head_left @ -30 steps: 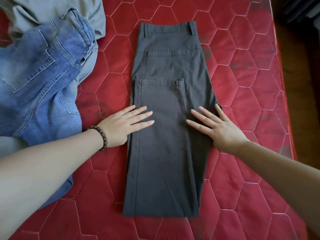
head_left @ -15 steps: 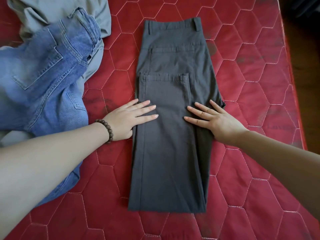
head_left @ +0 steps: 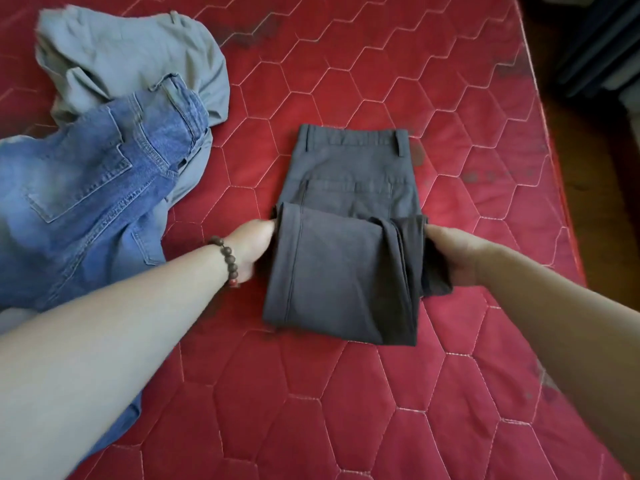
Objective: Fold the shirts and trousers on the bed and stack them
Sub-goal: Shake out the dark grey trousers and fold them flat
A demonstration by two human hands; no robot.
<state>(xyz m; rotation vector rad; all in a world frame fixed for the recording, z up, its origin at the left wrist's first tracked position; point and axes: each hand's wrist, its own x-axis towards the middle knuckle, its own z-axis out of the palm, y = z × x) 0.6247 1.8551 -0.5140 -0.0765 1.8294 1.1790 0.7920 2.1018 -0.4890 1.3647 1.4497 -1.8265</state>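
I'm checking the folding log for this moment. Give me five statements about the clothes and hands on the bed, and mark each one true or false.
1. Both hands hold the dark grey trousers. True: the left hand grips the left edge, the right hand the right edge.
2. The blue jeans lie folded on top of the grey trousers. False: they lie unfolded to the left, apart from them.
3. The jeans partly cover a light grey garment. True.
4. The beaded bracelet is on the right wrist. False: it is on the left wrist.
5. The mattress is blue. False: it is red and quilted.
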